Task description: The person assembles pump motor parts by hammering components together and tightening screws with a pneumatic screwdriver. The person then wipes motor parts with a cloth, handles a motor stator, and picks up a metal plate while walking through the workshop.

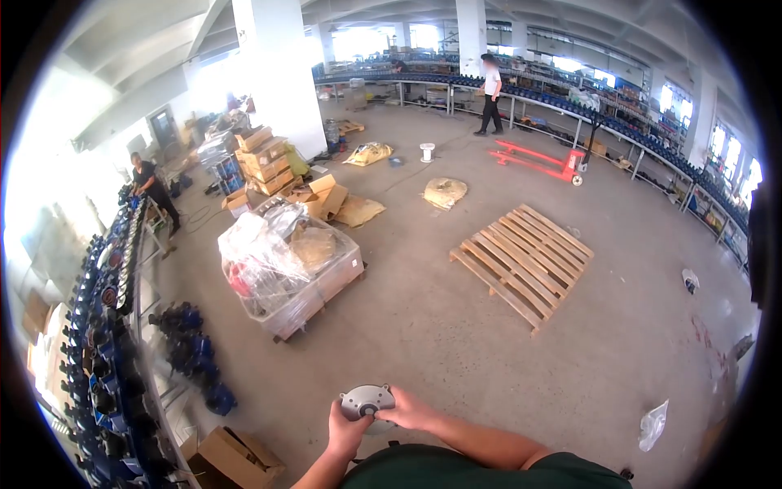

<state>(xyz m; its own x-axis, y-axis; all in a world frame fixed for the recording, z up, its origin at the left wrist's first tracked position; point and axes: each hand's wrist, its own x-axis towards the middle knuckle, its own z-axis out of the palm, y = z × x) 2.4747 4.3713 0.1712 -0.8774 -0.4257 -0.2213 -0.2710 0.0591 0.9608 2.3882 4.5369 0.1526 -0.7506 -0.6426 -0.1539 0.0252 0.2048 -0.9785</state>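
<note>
A round grey metal part with a dark centre and small lugs on its rim is held at the bottom middle of the head view, in front of my body. My left hand grips its left side, with the thumb near the centre. On the right side my right hand holds the same part, its thumb also close to the centre. The fingers beneath the part are hidden.
An open cardboard box lies at lower left beside a long bench of blue parts. Ahead are a plastic-wrapped crate, a wooden pallet and a red pallet jack. Two people stand farther off.
</note>
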